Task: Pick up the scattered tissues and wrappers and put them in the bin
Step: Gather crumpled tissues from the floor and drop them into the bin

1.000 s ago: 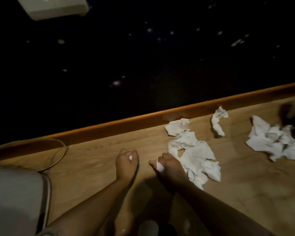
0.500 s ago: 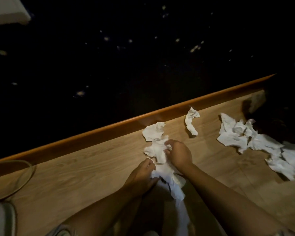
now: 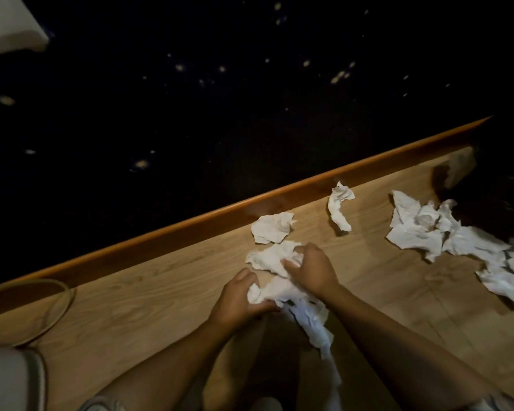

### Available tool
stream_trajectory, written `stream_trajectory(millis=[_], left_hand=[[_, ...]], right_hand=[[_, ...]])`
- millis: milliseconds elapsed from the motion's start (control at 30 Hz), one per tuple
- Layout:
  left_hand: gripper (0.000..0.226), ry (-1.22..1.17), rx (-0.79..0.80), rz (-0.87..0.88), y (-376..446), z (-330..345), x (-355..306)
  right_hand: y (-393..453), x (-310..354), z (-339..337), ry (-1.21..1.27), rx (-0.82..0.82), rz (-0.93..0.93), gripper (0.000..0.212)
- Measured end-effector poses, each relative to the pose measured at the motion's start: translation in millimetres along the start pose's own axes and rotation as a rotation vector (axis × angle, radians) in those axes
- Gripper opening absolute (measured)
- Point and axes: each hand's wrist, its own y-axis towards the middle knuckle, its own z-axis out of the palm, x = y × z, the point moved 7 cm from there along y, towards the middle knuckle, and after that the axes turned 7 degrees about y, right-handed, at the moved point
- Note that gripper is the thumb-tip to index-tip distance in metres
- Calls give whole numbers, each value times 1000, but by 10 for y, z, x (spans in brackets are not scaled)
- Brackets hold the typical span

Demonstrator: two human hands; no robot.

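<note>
Tissues lie strewn over the wooden table (image 3: 125,310) near its raised orange rim, and the person is bunching the nearest ones together, likely so that one trip to the bin carries a whole handful. The left hand (image 3: 238,301) has its fingers curled most of the way closed around the near crumpled tissue (image 3: 282,293), whose loose tail (image 3: 318,330) trails down toward the body. The right hand (image 3: 312,269), just beyond and almost touching the left, is knuckles-up with its fingers hooked into a second tissue (image 3: 269,258), pinching it but not fully closed, as if dragging it toward the bundle. Three lots wait untouched: a flat piece (image 3: 272,226) just beyond the hands beside the rim, a twisted strip (image 3: 340,207) farther right, and a large heap (image 3: 445,235) well apart at the right. No bin shows anywhere, and I see no wrappers in this dim light, so the drop-off is some way off yet
</note>
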Motion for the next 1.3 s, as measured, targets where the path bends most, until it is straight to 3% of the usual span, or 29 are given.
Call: stream_trajectory(millis=[100, 200, 300, 367, 433, 500, 633, 733, 800, 867, 967, 1067, 1133, 1200, 1300], left_hand=[[52, -86, -92, -95, -76, -111, 172], [35, -201, -246, -176, -74, -312, 270], [22, -242, -394, -124, 111, -479, 86], [22, -219, -358, -57, 271, -448, -134], [51, -226, -242, 12, 392, -303, -384], [63, -294, -136, 52, 438, -134, -612], [37, -375, -68, -48, 496, 88, -630], [17, -303, -182, -44, 506, 51, -449], [7, -391, -312, -108, 477, -56, -339], [9, -509, -458, -205, 457, -189, -267], [12, -555, -613, -247, 474, -404, -325], [17, -491, -556, -138, 550, -440, -517], [23, -458, -464, -42, 556, -329, -634], [33, -399, -285, 27, 492, -108, -773], [61, -110, 61, 222, 313, 220, -920]], right_hand=[[-25, 10, -241, 339, -81, 40, 47], [-19, -23, -414, 483, -68, 69, 23], [-23, -47, -497, 689, -21, 206, 12], [-26, -66, -503, 793, -2, 301, 17], [-22, -69, -434, 954, 55, 356, 20], [-24, -108, -365, 1033, 109, 397, 33], [-40, -228, -397, 1039, 71, 417, 17], [-79, -354, -523, 1163, -22, 441, 28], [-108, -448, -609, 1267, -68, 459, 41], [-118, -537, -679, 1326, -114, 473, 49], [-119, -562, -779, 1354, -167, 488, 41], [-164, -489, -839, 1300, -139, 521, 38], [-205, -483, -867, 1085, -125, 516, 43], [-242, -505, -920, 765, -159, 457, 42], [-274, -602, -956, 496, -220, 361, 60]])
